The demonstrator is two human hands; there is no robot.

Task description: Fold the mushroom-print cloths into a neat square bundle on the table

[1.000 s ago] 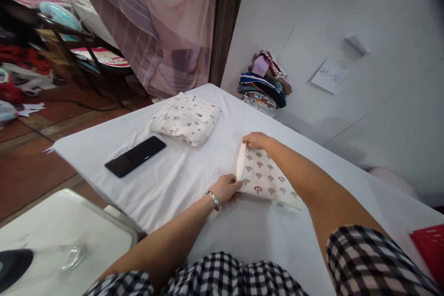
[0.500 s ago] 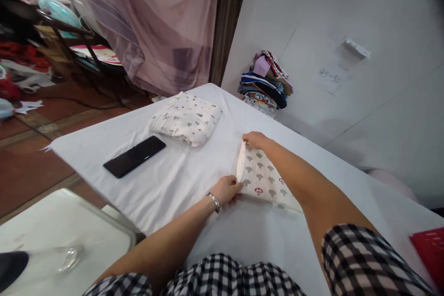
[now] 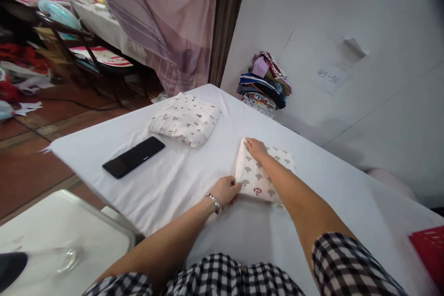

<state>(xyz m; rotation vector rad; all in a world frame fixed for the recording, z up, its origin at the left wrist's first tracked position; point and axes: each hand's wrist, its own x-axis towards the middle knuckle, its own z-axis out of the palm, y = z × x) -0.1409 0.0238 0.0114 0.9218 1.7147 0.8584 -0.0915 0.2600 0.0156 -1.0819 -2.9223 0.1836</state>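
A folded white cloth with a grey and red mushroom print [image 3: 258, 178] lies on the white-covered table in front of me. My left hand [image 3: 226, 190], with a silver bracelet at the wrist, is closed on its near left corner, thumb on top. My right hand [image 3: 256, 149] rests on the upper left part of this cloth, fingers stretched toward the folded edge. The right forearm crosses over the cloth and hides part of its right side. Farther left lies another folded white cloth with a small print [image 3: 187, 119], apart from both hands.
A black phone [image 3: 134, 157] lies on the table covering [image 3: 180, 185] at left. Folded clothes [image 3: 263, 84] are stacked by the wall at the far edge. A white surface [image 3: 69, 222] stands lower left, and a red object [image 3: 430, 254] is at far right.
My right hand has come down from the lifted far corner onto the cloth's top. The cloth's edge lies lower and its right part looks drawn in. My left hand stays at the near corner.
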